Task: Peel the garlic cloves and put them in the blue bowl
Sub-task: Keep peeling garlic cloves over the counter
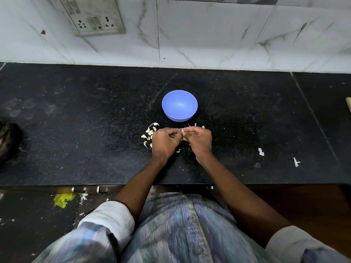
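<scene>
Garlic cloves (149, 134) piled on black counter (76, 139), just left of my left hand (164, 141). Left fingers curled, pinching garlic clove (183, 131) against right hand (199, 139), which pinches it too. Blue bowl (179, 105) sits just beyond both hands.

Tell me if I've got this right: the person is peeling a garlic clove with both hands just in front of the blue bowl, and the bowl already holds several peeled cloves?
Not quite. The head view shows the blue bowl with nothing in it. The rest holds: the left hand and right hand pinch a garlic clove between them just in front of the bowl.
</scene>
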A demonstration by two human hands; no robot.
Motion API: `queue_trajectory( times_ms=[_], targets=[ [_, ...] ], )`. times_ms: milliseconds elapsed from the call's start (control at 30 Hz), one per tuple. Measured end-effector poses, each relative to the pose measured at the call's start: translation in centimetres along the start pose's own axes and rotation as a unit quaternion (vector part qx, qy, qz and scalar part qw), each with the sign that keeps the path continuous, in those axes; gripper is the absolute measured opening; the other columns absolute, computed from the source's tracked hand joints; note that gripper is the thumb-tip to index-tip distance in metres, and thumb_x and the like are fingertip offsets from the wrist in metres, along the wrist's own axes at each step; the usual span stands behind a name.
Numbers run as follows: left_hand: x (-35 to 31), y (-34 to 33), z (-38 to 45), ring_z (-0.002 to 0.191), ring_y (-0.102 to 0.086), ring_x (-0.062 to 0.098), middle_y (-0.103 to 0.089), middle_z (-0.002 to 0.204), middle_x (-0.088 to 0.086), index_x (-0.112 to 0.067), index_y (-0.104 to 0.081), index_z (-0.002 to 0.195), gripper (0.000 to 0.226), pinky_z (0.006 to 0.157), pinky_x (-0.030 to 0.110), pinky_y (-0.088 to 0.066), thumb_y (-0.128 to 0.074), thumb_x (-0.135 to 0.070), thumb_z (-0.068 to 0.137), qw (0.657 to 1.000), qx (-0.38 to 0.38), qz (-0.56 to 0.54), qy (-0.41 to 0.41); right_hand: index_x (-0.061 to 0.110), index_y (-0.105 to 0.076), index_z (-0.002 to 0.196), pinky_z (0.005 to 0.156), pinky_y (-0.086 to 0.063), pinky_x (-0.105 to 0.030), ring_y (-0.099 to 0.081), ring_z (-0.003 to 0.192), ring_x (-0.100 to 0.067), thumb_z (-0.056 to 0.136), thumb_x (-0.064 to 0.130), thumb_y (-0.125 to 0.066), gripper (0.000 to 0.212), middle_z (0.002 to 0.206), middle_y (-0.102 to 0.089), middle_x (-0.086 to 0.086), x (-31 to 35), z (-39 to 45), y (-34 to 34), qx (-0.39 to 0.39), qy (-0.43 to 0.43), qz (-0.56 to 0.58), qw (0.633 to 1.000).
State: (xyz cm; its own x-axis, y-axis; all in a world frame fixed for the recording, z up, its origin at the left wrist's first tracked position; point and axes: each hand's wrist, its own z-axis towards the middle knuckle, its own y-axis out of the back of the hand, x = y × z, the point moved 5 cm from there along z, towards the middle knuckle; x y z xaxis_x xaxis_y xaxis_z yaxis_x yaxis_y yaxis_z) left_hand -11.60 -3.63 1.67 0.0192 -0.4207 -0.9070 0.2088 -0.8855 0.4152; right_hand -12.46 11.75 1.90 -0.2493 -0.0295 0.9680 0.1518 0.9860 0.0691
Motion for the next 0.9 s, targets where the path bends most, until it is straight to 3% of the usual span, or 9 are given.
queue_trajectory(
  times_ms=[233,333,467,600,733,900],
  targets=[
    [1.8,-1.0,-0.1,0.075,-0.074,0.015,-0.081,0.087,0.008,-0.004,-0.082,0.098,0.017,0.076,0.032,-0.063,-0.069,-0.014,0.102,0.972,0.068,-0.183,0.132,0.000,-0.078,0.098,0.079,-0.063,-0.029,-0.077,0.082,-0.022,0.086,-0.013,-0.071,0.019,0.087,-0.079,-0.010,0.2,0.2,0.9,0.019,0.005,0.000,1.000],
    [1.9,-1.4,-0.1,0.072,-0.071,0.014,-0.080,0.087,0.014,0.000,-0.081,0.094,0.019,0.070,0.024,-0.061,-0.075,-0.017,0.099,0.949,0.080,-0.242,0.184,-0.001,-0.079,0.100,0.083,-0.063,-0.031,-0.078,0.087,-0.026,0.085,-0.012,-0.073,0.019,0.089,-0.080,-0.006,0.4,0.1,1.2,0.029,0.025,-0.017,0.999],
    [2.2,-1.7,-0.1,0.070,-0.069,0.014,-0.078,0.085,0.016,0.001,-0.082,0.093,0.020,0.065,0.020,-0.060,-0.085,-0.018,0.089,0.920,0.096,-0.281,0.254,0.000,-0.080,0.095,0.085,-0.061,-0.028,-0.076,0.088,-0.019,0.083,-0.013,-0.074,0.019,0.092,-0.077,-0.004,1.2,0.0,1.3,0.046,0.067,-0.038,0.996],
    [2.3,-1.6,-0.2,0.071,-0.070,0.015,-0.078,0.086,0.017,0.002,-0.081,0.094,0.018,0.068,0.021,-0.062,-0.085,-0.015,0.088,0.919,0.097,-0.284,0.256,0.001,-0.080,0.096,0.090,-0.061,-0.034,-0.076,0.092,-0.024,0.082,-0.008,-0.078,0.017,0.094,-0.079,-0.010,0.7,0.3,1.3,0.053,0.027,-0.003,0.998],
    [1.9,-1.4,-0.1,0.072,-0.072,0.015,-0.080,0.085,0.016,-0.003,-0.083,0.094,0.009,0.071,0.025,-0.063,-0.079,-0.011,0.094,0.945,0.097,-0.237,0.205,0.004,-0.080,0.096,0.091,-0.060,-0.036,-0.075,0.087,-0.021,0.082,-0.006,-0.078,0.018,0.091,-0.079,-0.012,0.1,0.4,1.4,0.036,-0.029,0.038,0.998],
    [1.4,-1.3,0.0,0.071,-0.072,0.019,-0.079,0.079,0.012,-0.011,-0.083,0.089,0.008,0.080,0.044,-0.064,-0.078,-0.016,0.092,0.967,0.095,-0.172,0.164,0.004,-0.079,0.097,0.086,-0.061,-0.034,-0.074,0.084,-0.022,0.080,-0.009,-0.078,0.021,0.090,-0.078,-0.017,0.2,0.3,1.7,0.032,-0.042,0.062,0.997]
  ],
)
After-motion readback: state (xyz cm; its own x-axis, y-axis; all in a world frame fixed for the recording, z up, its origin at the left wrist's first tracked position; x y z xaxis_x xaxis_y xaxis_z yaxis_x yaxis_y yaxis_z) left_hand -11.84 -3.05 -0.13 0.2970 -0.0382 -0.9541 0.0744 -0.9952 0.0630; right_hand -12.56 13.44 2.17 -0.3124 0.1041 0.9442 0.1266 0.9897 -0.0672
